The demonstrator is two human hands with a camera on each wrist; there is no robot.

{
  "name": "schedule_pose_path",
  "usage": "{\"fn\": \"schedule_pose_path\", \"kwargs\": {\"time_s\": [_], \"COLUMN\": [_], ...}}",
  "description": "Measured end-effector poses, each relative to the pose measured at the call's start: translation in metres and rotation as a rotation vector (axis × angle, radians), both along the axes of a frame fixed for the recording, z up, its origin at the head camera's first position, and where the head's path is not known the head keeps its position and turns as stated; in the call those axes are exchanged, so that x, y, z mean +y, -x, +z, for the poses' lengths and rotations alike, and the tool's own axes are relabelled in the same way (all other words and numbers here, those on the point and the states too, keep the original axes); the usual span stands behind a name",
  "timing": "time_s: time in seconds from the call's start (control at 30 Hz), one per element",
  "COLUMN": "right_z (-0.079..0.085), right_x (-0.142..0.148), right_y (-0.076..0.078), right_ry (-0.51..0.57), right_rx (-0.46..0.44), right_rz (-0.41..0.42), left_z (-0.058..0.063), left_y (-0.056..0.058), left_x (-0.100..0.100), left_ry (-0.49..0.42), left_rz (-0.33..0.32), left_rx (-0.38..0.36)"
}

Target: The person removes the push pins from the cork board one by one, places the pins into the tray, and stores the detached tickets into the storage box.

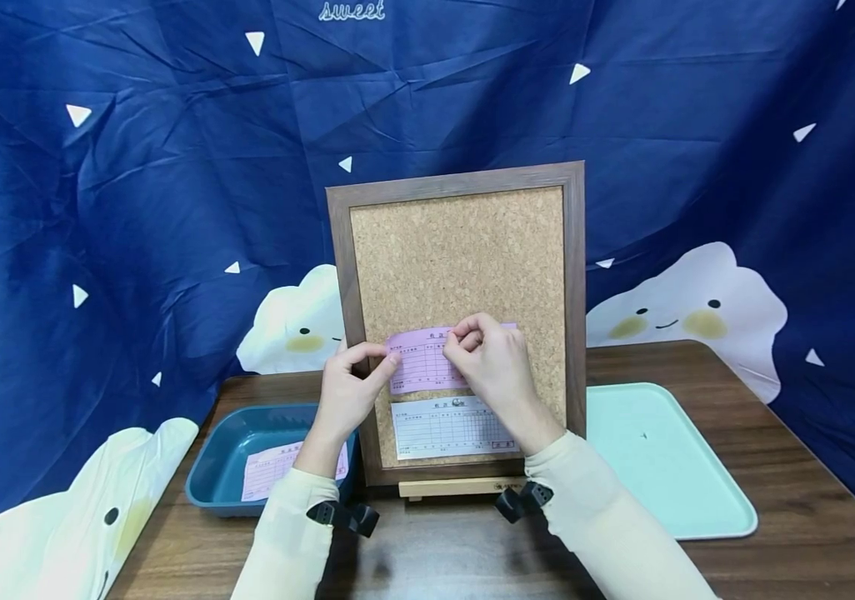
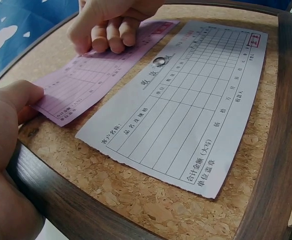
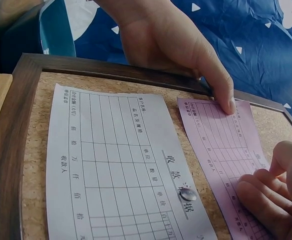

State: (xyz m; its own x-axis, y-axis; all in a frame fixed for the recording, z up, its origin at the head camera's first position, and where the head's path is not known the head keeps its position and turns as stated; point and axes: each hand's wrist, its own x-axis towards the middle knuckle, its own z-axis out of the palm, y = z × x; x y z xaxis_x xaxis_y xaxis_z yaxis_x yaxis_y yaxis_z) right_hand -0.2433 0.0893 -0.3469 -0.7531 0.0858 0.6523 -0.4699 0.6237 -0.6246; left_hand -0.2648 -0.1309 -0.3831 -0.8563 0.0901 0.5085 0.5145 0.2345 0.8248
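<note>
A framed corkboard (image 1: pixel 457 250) stands upright before me. Against its lower half lies a pink receipt slip (image 1: pixel 420 367), its left end held between the thumb and finger of my left hand (image 1: pixel 348 387). My right hand (image 1: pixel 501 367) is at the slip's upper middle, thumb and index fingertips brought together and the other fingers curled. Whether something small sits between those fingertips is hidden. Just below, a white receipt slip (image 2: pixel 185 100) lies on the cork, with a round metal thumbtack (image 3: pixel 187 194) at its top middle.
At the left, a blue bin (image 1: pixel 221 458) contains another pink slip (image 1: pixel 266 471). A mint-green tray (image 1: pixel 660 450) on the right bears a tiny dark item (image 1: pixel 644 435). The board rests on a wooden stand (image 1: pixel 461 487) on the brown table (image 1: pixel 795 475); a blue curtain (image 1: pixel 172 167) hangs behind.
</note>
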Motion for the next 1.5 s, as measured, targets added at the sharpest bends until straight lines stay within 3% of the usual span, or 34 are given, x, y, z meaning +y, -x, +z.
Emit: {"fn": "schedule_pose_path", "kwargs": {"time_s": [0.53,0.97,1.5], "right_z": [-0.004,-0.008,-0.006], "right_x": [0.002,0.005,0.008], "right_y": [0.0,-0.001,-0.007], "right_ry": [0.05,0.118,0.163], "right_rx": [0.013,0.006,-0.038], "right_rz": [0.036,0.086,0.121], "left_z": [-0.001,0.0,0.001], "left_y": [0.0,-0.007,-0.01], "left_x": [0.0,0.002,0.005], "left_ry": [-0.014,-0.044,-0.045], "left_rz": [-0.005,-0.001,0.038], "left_rx": [-0.02,-0.055,-0.019]}}
